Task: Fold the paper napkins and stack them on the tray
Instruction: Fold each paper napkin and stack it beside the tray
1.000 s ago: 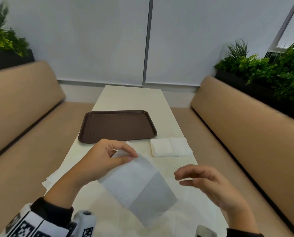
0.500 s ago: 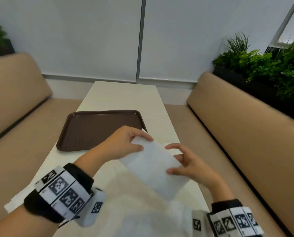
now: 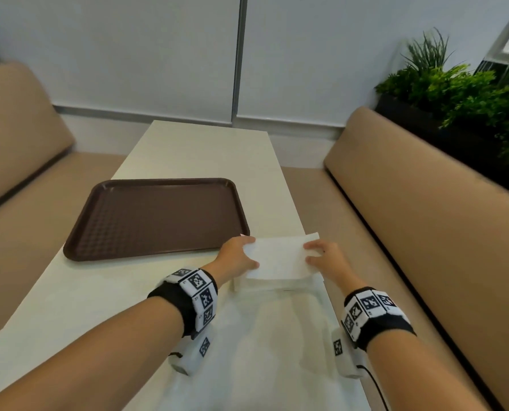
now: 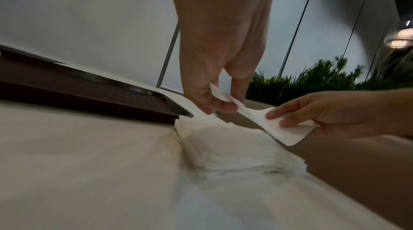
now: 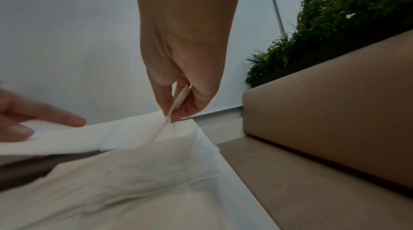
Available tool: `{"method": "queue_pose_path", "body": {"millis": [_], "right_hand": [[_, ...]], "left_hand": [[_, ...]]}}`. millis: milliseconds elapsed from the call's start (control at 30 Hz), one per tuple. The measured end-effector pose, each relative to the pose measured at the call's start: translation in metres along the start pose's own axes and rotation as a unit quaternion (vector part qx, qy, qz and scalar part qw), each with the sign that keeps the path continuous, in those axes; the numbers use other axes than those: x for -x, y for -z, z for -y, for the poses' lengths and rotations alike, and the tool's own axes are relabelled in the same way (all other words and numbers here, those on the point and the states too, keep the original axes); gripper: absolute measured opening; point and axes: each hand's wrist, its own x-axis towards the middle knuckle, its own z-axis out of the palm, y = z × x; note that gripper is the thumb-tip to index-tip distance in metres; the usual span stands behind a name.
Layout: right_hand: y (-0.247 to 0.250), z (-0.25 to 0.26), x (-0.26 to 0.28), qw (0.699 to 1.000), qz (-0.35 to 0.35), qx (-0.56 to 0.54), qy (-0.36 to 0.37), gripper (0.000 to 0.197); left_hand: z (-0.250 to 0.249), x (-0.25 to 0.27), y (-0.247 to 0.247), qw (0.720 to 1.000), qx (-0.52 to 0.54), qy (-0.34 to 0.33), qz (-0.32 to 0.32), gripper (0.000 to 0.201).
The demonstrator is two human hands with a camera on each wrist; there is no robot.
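A white paper napkin (image 3: 278,256) hangs folded between my two hands, just above a low pile of folded napkins (image 3: 277,281) by the table's right edge. My left hand (image 3: 238,256) pinches its left end between thumb and fingers (image 4: 220,104). My right hand (image 3: 324,258) pinches its right end (image 5: 176,104). In the left wrist view the napkin (image 4: 274,126) sags between both hands over the pile (image 4: 234,152). The brown tray (image 3: 155,218) lies to the left of the hands with nothing on it.
The cream table (image 3: 99,307) is narrow, with tan benches on both sides (image 3: 425,218). An unfolded napkin sheet (image 3: 277,351) lies flat near me between my forearms. Green plants (image 3: 469,99) stand behind the right bench.
Both hands moved forward and right with the napkin, from mid-air near me to just above the pile beside the tray. My right hand, free a second ago, now pinches the napkin.
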Motion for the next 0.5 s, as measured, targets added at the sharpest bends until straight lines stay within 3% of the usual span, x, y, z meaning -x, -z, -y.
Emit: {"method": "queue_pose_path", "body": {"millis": [300,400,500], "right_hand": [[-0.029,-0.012,-0.014,0.984,0.028,0.178,0.015,0.038],[-0.039,-0.014,-0.009,0.974,0.015,0.227,0.018,0.037],[-0.034,0.002,0.012,0.941,-0.007,0.339,0.001,0.048]], "left_hand": [[0.018,-0.016,-0.010,0.981,-0.192,0.007,0.031,0.069],[0.022,-0.010,-0.017,0.966,-0.257,0.010,0.039,0.057],[0.019,0.004,-0.014,0.958,-0.284,0.018,0.025,0.045]]}}
